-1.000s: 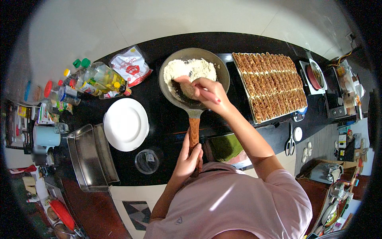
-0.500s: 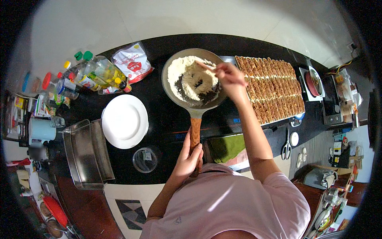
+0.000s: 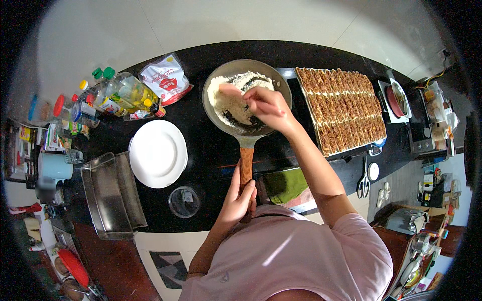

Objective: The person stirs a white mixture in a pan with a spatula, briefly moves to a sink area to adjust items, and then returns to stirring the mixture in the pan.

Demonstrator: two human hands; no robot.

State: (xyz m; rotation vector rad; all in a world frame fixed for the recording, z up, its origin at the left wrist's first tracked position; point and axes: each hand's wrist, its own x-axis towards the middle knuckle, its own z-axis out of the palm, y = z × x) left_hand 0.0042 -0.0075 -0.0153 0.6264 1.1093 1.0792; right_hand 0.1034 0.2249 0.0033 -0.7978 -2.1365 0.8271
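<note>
A frying pan (image 3: 207,108) stands on the black counter, with a pale, flour-like powder (image 3: 221,104) spread around inside it. Its wooden handle (image 3: 246,163) points toward me, and my left hand (image 3: 238,204) is closed around the lower part. My right hand (image 3: 270,107) is over the right side of the pan, fingers closed on a light brownish spatula (image 3: 230,90). The spatula's flat end lies in the powder at the left; much of its handle is hidden by my fingers. Dark pan bottom shows between the powder patches.
Right of the pan is a large tray of brown-topped pieces in rows (image 3: 346,110). To the left are a white plate (image 3: 158,153), a metal pan (image 3: 108,198), a round clear container (image 3: 184,201), a white-red bag (image 3: 166,80) and several bottles (image 3: 118,90). Scissors (image 3: 363,183) lie at right.
My right hand has moved left and slightly down with the spatula, whose end is now farther left. The powder has shifted, baring pan at the upper right. My left hand stays on the handle.
</note>
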